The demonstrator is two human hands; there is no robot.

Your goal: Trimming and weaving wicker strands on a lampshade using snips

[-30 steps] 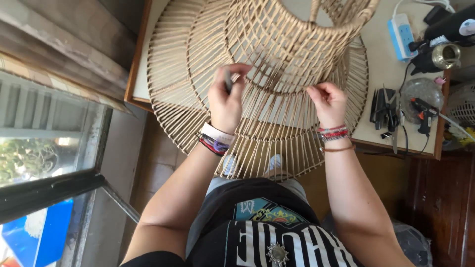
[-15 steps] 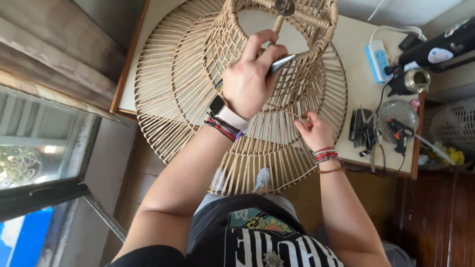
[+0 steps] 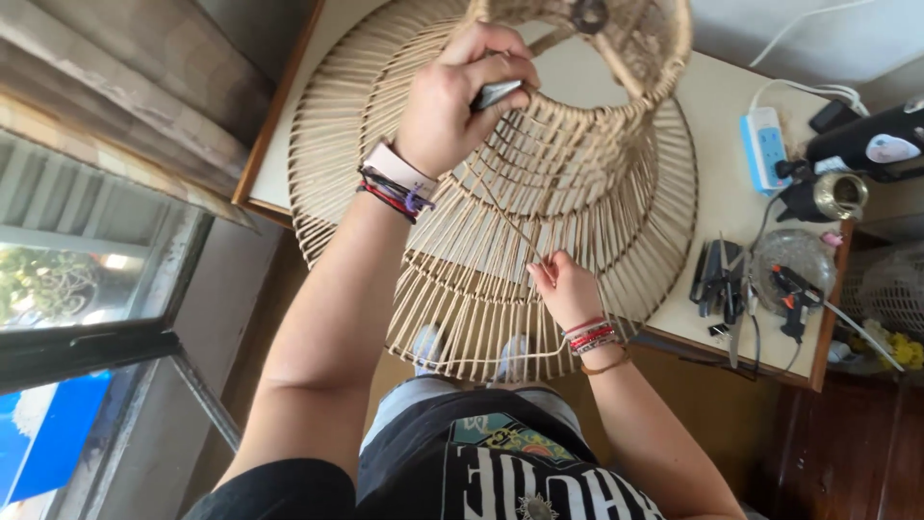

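Above the rattan frame (image 3: 577, 193), left hand (image 3: 452, 96) grips a metal tool (image 3: 496, 93); right hand (image 3: 566, 289) pinches a strand (image 3: 510, 217).

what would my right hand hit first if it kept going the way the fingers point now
Probably the rattan frame itself. The right hand has its fingertips up at the slanted ribs of the lower tier, pinching a thin strand. Straight on lies the ribbed wall, though the depth is hard to judge.
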